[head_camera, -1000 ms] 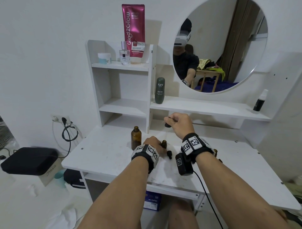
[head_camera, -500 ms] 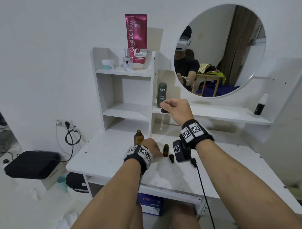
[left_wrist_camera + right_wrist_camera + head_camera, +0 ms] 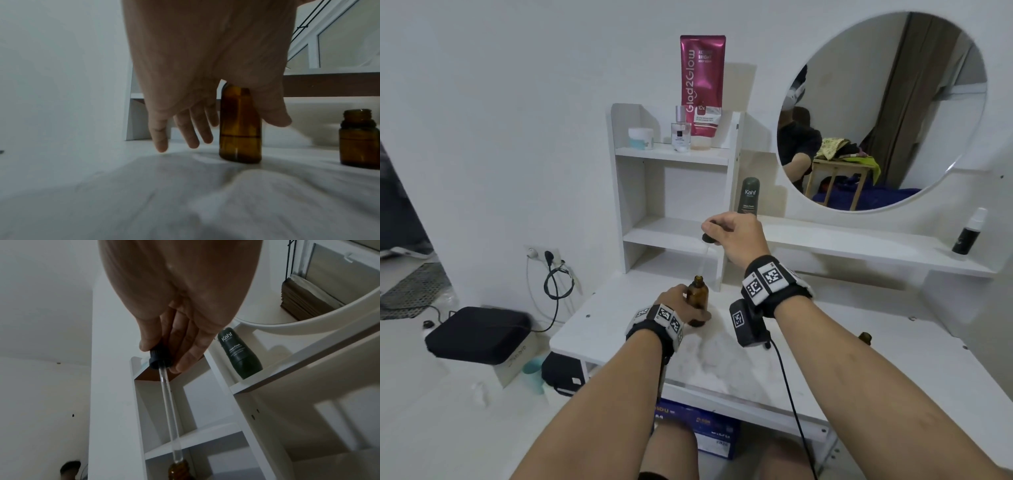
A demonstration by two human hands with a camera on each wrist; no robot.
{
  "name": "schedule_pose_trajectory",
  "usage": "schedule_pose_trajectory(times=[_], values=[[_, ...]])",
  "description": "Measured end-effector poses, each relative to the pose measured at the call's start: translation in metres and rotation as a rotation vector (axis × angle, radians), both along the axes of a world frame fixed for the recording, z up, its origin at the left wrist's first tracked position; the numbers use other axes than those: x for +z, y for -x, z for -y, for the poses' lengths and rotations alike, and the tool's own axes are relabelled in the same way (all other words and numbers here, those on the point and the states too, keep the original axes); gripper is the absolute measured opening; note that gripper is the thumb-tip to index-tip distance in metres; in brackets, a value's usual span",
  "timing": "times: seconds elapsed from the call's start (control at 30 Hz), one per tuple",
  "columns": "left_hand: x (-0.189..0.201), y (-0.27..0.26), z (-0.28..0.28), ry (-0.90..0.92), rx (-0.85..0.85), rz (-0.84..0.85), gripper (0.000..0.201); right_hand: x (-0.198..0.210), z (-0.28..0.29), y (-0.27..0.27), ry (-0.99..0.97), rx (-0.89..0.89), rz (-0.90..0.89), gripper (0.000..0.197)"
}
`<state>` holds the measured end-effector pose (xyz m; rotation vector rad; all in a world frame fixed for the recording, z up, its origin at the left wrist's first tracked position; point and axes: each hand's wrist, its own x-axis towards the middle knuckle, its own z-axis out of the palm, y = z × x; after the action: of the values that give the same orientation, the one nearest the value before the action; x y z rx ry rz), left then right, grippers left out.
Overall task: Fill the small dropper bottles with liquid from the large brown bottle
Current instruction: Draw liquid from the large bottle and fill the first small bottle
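Head view: left hand low on the counter, wrapped about the lower body of the large bottle, which stands upright with its neck uncapped. Right hand raised above and just right of that bottle, fingers curled down, pinching the black cap of a dropper; glass tube faint against the white shelf, pointing down toward the bottle's mouth. Behind the right hand, a dark green Kahf bottle on the long shelf. Far right of the right forearm, a small bottle partly hidden by the arm.

Left wrist view: left hand from below, thumb against the right side of the large bottle, the bottle's shoulder tucked in the crook between thumb and fingers. Fingers spread and fairly straight on the left, tips clear of the glass and just above the counter. Liquid line visible low in the bottle. Right of the thumb and apart from it, a small bottle, uncapped, upright.

Right wrist view: right hand pinching the ribbed cap of the dropper between thumb and fingertips. Clear tube hanging down, its tip at or just inside the neck of the large bottle; cannot tell which. Kahf bottle right of the fingers on its shelf.
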<state>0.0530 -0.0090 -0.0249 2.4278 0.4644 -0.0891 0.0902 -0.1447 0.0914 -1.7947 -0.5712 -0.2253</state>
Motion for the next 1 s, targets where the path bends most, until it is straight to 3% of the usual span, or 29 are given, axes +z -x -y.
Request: schedule_pose_trajectory(times=[0.37, 0.6, 0.77, 0.83, 0.93, 1.0], values=[[-0.013, -0.001, 0.006, 0.028, 0.042, 0.082, 0.061, -0.043, -0.003, -0.002, 0.4, 0.049, -0.065, 0.015], [-0.015, -0.003, 0.004, 0.044, 0.044, 0.064, 0.06, -0.054, -0.009, -0.003, 0.394, 0.06, -0.133, 0.02], [-0.002, -0.002, 0.008, -0.007, 0.014, -0.021, 0.077, -0.047, 0.005, -0.004, 0.375, 0.039, -0.185, 0.043], [0.016, 0.004, 0.009, -0.09, -0.003, -0.103, 0.075, -0.04, 0.019, -0.003, 0.389, -0.018, -0.177, 0.04], [0.048, 0.014, 0.01, -0.408, -0.104, -0.141, 0.035, -0.033, 0.047, -0.003, 0.466, -0.146, -0.143, 0.028], [0.07, 0.018, 0.024, -0.547, -0.196, -0.149, 0.03, -0.033, 0.065, -0.001, 0.564, -0.226, -0.124, 0.019]])
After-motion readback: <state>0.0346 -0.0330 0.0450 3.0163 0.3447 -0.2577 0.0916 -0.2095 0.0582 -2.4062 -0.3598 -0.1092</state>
